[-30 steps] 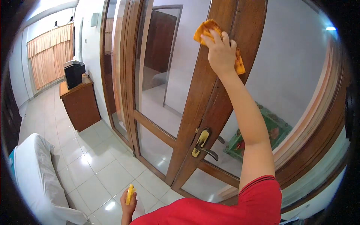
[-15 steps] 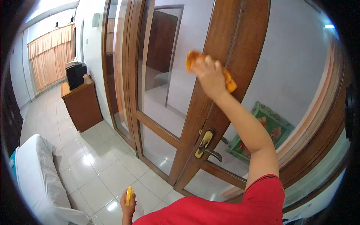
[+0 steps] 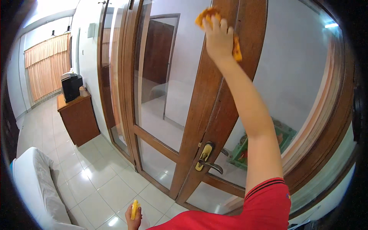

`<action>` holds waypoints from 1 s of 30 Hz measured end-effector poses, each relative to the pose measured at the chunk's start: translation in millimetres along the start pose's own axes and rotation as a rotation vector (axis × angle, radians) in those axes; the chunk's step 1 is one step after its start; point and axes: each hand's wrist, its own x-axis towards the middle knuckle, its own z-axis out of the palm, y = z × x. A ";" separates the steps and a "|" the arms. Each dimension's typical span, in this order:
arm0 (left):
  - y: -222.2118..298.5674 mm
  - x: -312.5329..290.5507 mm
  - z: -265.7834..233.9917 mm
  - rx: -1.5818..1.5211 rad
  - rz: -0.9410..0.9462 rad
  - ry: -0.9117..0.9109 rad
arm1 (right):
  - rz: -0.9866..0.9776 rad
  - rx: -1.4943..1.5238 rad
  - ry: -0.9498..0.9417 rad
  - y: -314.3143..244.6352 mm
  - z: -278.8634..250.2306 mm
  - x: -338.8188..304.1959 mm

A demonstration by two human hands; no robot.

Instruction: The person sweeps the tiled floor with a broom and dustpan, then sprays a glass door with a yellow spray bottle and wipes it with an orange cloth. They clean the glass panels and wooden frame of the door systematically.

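My right hand (image 3: 221, 41) is raised high and presses an orange cloth (image 3: 237, 49) against the brown wooden frame of a glass door (image 3: 214, 92). Parts of the cloth stick out past the fingertips and beside the wrist; the palm hides the middle. Low down, close to my body, my left hand (image 3: 133, 218) is wrapped round a spray bottle with a yellow trigger head (image 3: 135, 209). Its clear body is mostly out of sight below. Well beneath the cloth, the door carries a brass plate with a dark lever handle (image 3: 210, 164).
A white-covered bed (image 3: 34, 188) stands at the lower left on the tiled floor (image 3: 111, 188). Farther back, a brown cabinet (image 3: 81, 122) bears a dark boxy television (image 3: 71, 87). Peach curtains (image 3: 48, 69) hang at the far left. A green patterned mat (image 3: 245, 147) shows through the glass.
My right hand has slid the orange cloth upward along the door frame, and that arm is now stretched higher. My left hand still holds the spray bottle low down.
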 end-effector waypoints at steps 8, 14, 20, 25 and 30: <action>-1.4 8.9 -9.6 0.067 0.048 -0.047 | -0.119 0.102 -0.002 26.8 -50.9 -22.6; 5.1 18.3 2.7 0.104 0.090 -0.040 | 0.067 0.061 0.188 84.4 -66.9 -2.0; 21.8 4.6 2.7 0.070 0.046 -0.037 | -0.211 0.290 -0.147 27.8 -105.7 -131.2; 24.9 -2.2 4.8 0.063 0.031 -0.083 | 0.025 0.099 -0.087 56.2 -121.5 -112.8; 14.5 -8.8 -4.6 0.119 0.103 -0.049 | -0.152 0.438 -0.344 1.0 -128.9 -181.9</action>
